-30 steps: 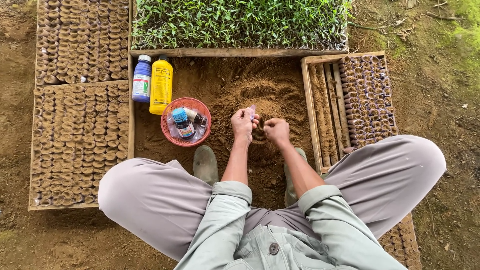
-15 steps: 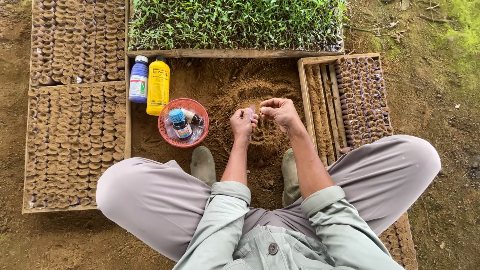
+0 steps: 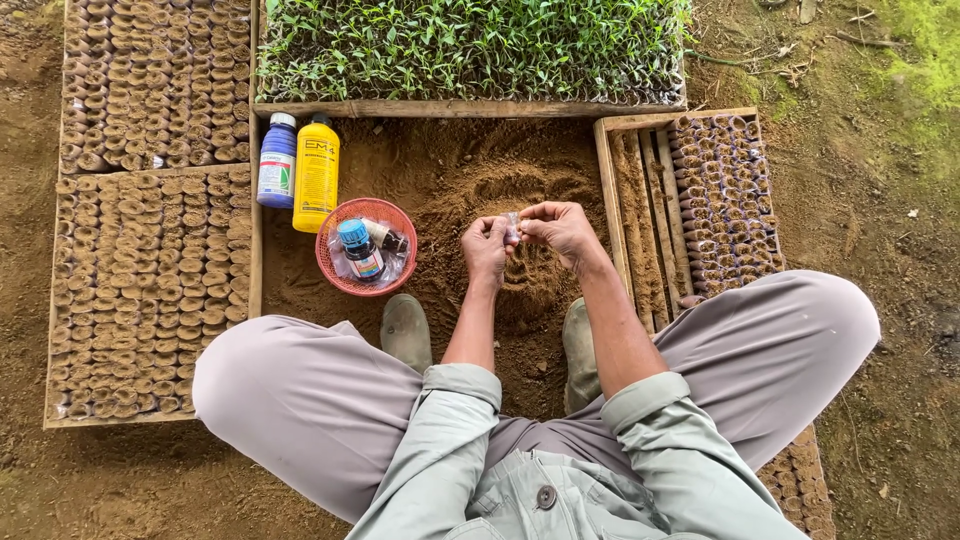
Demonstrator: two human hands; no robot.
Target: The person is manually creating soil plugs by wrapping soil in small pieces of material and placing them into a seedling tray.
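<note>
View from my head, looking down between my knees. My left hand (image 3: 487, 250) and right hand (image 3: 562, 232) meet over a mound of loose soil (image 3: 500, 190), fingertips of both pinched on a small clear plastic sleeve (image 3: 512, 226) held just above the soil. To my left, a red basket (image 3: 330, 262) holds small bottles, with a yellow bottle (image 3: 316, 172) and a blue-capped white bottle (image 3: 277, 160) standing just behind it. Wooden trays of soil-filled pots (image 3: 150, 260) lie further left; a seedling tray (image 3: 470, 45) lies ahead; a partly filled wooden crate (image 3: 640, 190) lies right.
</note>
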